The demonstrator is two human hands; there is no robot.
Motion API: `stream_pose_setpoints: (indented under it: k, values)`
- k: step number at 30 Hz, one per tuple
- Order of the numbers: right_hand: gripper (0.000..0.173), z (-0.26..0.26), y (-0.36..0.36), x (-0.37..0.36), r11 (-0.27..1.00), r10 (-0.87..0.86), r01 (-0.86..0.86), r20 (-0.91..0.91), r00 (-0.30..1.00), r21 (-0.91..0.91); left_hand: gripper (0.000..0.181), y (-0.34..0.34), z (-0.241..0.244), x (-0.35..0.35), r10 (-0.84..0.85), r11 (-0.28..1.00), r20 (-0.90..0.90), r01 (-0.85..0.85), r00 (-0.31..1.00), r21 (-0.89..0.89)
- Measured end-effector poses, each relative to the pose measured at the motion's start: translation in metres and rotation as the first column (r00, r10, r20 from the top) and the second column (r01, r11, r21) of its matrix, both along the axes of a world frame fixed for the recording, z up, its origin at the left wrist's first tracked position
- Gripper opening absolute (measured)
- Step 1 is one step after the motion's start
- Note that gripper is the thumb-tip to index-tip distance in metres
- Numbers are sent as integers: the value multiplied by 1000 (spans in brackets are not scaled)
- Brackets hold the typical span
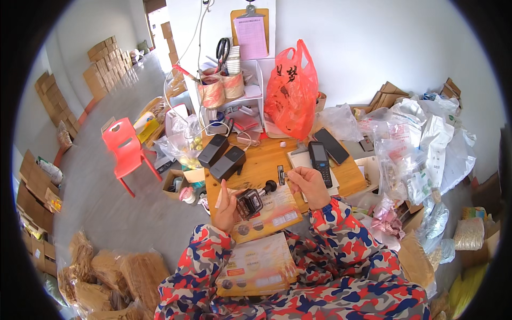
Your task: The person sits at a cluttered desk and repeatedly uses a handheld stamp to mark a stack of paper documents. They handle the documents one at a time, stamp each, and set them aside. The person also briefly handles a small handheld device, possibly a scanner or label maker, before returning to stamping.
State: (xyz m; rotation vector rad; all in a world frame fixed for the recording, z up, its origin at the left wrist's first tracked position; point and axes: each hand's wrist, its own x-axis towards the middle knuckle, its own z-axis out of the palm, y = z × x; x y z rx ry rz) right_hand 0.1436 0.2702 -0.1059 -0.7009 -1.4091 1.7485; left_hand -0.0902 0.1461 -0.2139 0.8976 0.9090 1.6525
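Note:
My left hand [226, 207] holds a black self-inking stamp [250, 203] tilted on its side, its round black knob [270, 186] pointing to the right. Pinched between the fingertips of my right hand [310, 186] is a small thin piece, too small to name, beside a small black rectangular part [281, 175]. Below both hands a printed yellow-orange packaging bag [282, 218] lies at the edge of the wooden table [256, 160]. A stack of similar printed bags [256, 266] rests on my lap, between the camouflage sleeves.
Two black boxy devices [228, 164] with cables stand left on the table. A handheld scanner terminal [320, 158] lies on a notepad beside a black smartphone [331, 145]. Behind are a red plastic bag [292, 92] and a white shelf [258, 80]. A red chair [128, 148] stands left; plastic bags [424, 136] pile right.

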Motion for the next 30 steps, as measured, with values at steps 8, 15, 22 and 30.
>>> stream_pose_setpoints:
  k: [8, 15, 22, 30]
  values:
    - [16, -6, -4, -10, 1000, 10, -10, 0, 1000, 8, 68, -15, 8, -18, 120, 984, -533, -172, 838, -49]
    - [15, 15, -24, -16, 878, -231, 173, 79, 970, 446, 40, -24, 98, 20, 300, 912, -895, -376, 329, 168]
    - [27, 24, -47, -26, 65, -389, 91, -59, 919, 994, 33, -33, 130, 77, 80, 967, -268, -140, 960, -211]
    - [28, 11, -56, -22, 34, -347, 29, -16, 938, 999, 28, -33, 117, 78, 106, 957, -39, -113, 994, -269]
